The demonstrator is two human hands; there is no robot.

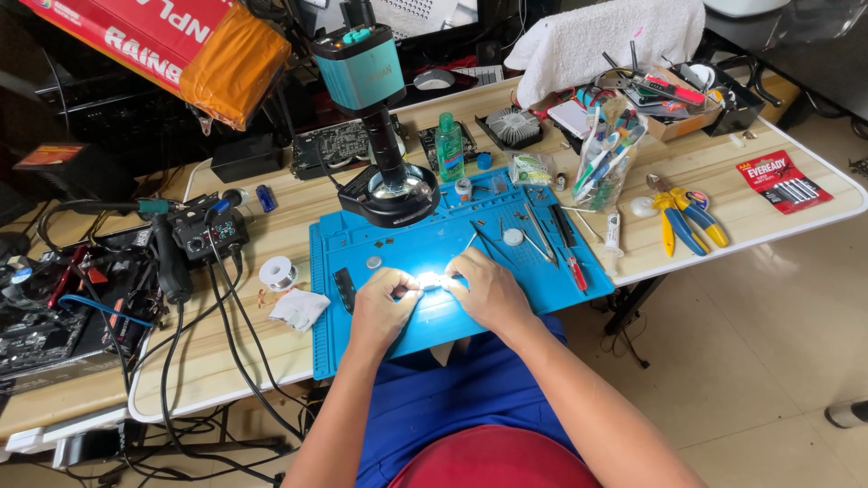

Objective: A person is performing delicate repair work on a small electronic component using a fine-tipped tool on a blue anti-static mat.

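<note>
Head view showed me both hands meeting over the blue work mat (542,298) under the microscope lamp. My left hand (384,307) and right hand (488,289) each pinched one end of a single small bright part (432,281), its long axis running left to right between them, equally near both. I counted one part, two hands.
</note>
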